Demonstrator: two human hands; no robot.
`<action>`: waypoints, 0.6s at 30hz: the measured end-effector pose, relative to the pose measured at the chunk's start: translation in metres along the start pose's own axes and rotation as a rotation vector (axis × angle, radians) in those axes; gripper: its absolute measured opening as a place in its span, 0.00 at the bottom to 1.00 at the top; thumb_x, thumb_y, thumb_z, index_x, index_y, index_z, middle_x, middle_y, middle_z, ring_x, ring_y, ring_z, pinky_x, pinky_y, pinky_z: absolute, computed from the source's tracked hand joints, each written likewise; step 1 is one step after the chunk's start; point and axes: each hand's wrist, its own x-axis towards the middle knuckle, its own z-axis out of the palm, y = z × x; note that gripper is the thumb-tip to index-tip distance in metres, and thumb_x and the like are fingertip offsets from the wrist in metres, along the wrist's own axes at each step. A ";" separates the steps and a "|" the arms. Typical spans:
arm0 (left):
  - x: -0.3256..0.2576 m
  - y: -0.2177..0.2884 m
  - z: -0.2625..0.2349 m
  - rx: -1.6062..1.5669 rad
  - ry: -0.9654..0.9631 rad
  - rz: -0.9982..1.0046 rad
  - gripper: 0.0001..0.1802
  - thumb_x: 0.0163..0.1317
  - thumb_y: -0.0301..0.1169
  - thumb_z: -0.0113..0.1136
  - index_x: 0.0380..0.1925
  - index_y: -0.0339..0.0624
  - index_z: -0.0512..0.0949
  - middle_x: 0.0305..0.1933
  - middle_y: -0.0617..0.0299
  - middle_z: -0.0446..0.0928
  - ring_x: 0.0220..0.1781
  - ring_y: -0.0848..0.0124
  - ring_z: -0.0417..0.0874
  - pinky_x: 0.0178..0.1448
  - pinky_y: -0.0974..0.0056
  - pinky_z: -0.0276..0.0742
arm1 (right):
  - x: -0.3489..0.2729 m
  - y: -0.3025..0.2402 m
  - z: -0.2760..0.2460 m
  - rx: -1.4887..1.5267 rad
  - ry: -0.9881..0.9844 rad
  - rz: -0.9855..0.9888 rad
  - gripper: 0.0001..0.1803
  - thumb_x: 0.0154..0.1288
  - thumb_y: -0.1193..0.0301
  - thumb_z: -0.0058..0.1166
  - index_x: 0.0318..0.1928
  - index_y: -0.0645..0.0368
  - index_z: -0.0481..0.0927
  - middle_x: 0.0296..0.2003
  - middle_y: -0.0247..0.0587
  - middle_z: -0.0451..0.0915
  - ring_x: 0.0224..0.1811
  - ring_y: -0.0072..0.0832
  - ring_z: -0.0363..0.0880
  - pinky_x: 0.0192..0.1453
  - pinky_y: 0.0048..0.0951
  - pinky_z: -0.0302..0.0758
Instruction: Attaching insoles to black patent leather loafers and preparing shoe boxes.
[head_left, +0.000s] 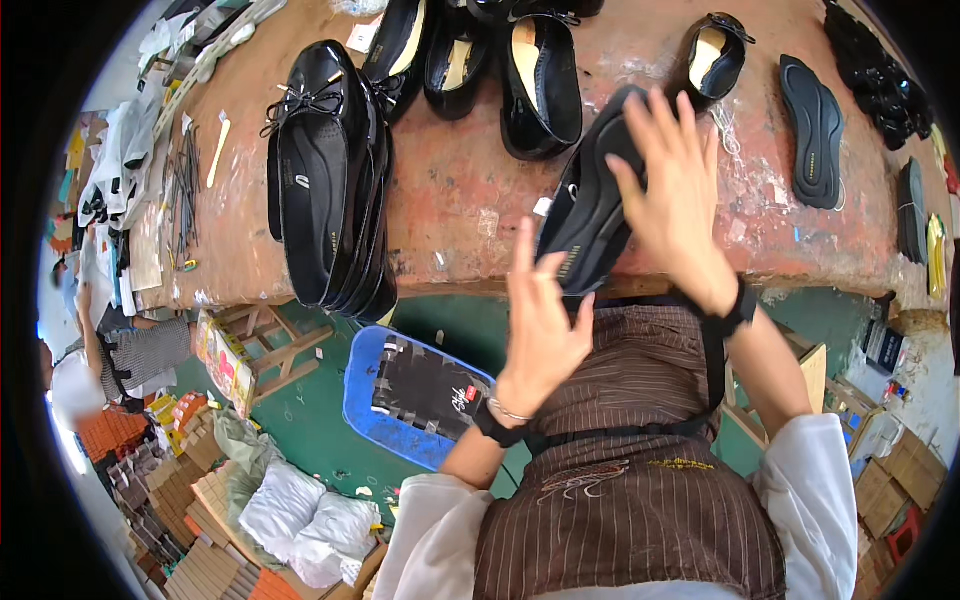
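Observation:
A black insole (598,190) with small gold print at its heel lies over a black shoe (560,215) near the table's front edge. My right hand (675,190) is above the insole's front half, fingers spread and slightly blurred, thumb over its middle. By the heel end is my left hand (545,325), its index finger stretched out and its thumb apart. Whether either hand presses on the shoe, I cannot tell. To the left stand nested black bow shoes (330,190), the top one showing a dark insole. Another pair of insoles (812,135) lies to the right.
More black shoes (541,85) line the far side of the worn red-brown table (450,210). Thin rods (184,190) and a pale stick (218,152) lie at left. Below is a blue bin (370,425); another person (140,355) is at far left.

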 end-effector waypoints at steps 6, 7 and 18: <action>0.011 0.044 0.021 0.191 -0.200 -0.026 0.23 0.50 0.31 0.72 0.47 0.38 0.80 0.68 0.51 0.70 0.43 0.50 0.75 0.44 0.54 0.82 | 0.016 0.015 -0.037 0.669 -0.379 -0.018 0.10 0.49 0.79 0.62 0.34 0.59 0.79 0.46 0.54 0.78 0.50 0.52 0.81 0.53 0.42 0.79; 0.011 0.041 0.023 0.250 -0.238 -0.019 0.22 0.49 0.31 0.72 0.46 0.39 0.82 0.62 0.52 0.74 0.44 0.50 0.75 0.38 0.55 0.83 | -0.010 0.012 -0.040 0.603 -0.300 -0.176 0.12 0.44 0.84 0.59 0.32 0.61 0.75 0.42 0.55 0.79 0.53 0.56 0.80 0.62 0.48 0.76; 0.020 0.040 0.015 0.304 -0.290 0.016 0.24 0.46 0.33 0.73 0.46 0.38 0.85 0.61 0.56 0.78 0.45 0.56 0.77 0.37 0.59 0.83 | -0.012 0.000 0.018 0.256 -0.294 -0.191 0.26 0.55 0.82 0.48 0.57 0.76 0.72 0.45 0.58 0.79 0.56 0.49 0.77 0.79 0.53 0.51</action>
